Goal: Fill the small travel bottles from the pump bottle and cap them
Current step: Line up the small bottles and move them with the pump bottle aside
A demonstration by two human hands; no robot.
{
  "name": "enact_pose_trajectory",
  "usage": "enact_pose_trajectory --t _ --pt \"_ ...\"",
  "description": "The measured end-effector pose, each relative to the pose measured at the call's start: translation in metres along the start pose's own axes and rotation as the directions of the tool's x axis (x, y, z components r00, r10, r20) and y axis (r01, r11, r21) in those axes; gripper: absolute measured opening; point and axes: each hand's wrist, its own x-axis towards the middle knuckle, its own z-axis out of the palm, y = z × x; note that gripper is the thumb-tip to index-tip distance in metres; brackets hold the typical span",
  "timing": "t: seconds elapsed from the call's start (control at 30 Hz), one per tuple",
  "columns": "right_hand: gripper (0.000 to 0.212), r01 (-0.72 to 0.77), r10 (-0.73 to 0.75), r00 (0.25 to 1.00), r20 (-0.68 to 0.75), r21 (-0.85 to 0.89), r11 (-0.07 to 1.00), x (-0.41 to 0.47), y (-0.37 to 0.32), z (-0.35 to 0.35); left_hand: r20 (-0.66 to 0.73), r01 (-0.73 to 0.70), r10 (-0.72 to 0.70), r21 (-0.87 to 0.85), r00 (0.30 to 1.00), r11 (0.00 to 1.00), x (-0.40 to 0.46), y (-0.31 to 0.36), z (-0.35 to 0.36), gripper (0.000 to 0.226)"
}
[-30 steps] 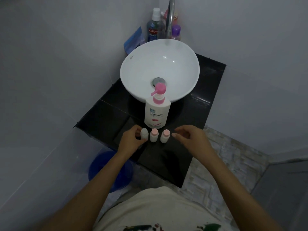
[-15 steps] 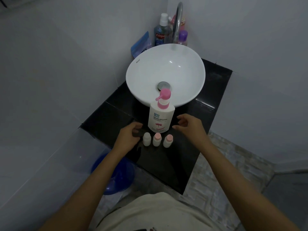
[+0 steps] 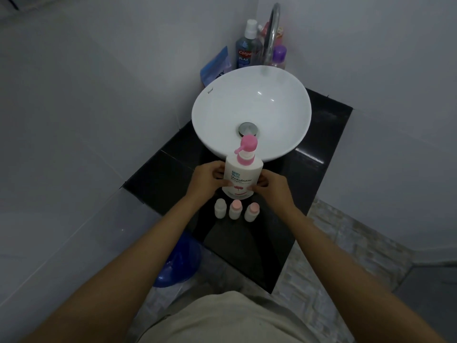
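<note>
Black counter at centre frame, and the left hand and right hand wrap the pump bottle from either side. Three travel bottles wait just below, unfilled by the look. Next: uncap one, aim the spout.

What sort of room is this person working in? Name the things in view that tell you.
Most likely a small bathroom: a white basin sits on a black counter under a curved tap, with a mouthwash bottle behind it.
</note>
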Motion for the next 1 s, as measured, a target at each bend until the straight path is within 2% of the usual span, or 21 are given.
enact_pose_trajectory --t 0.23,0.47,0.73,1.0 --pt "0.024 0.100 -0.097 0.994 0.057 -0.061 0.993 0.003 -0.009 0.000 -0.082 -0.011 0.012 0.007 0.997 1.000 -0.015 0.000 -0.010 0.034" --pt "0.020 0.319 -0.277 0.924 0.262 -0.135 0.938 0.039 -0.071 0.015 -0.309 -0.008 0.009 0.004 0.951 1.000 -0.040 0.005 -0.069 0.034" --pt "0.030 0.455 -0.377 0.792 0.480 -0.053 0.889 0.098 -0.140 0.088 -0.602 0.167 -0.117 0.026 0.790 0.986 -0.050 -0.022 -0.128 0.033" --pt "0.037 0.445 -0.344 0.717 0.607 -0.018 0.895 0.135 -0.159 0.140 -0.723 0.294 -0.211 -0.011 0.658 0.956 -0.040 -0.053 -0.140 0.037"
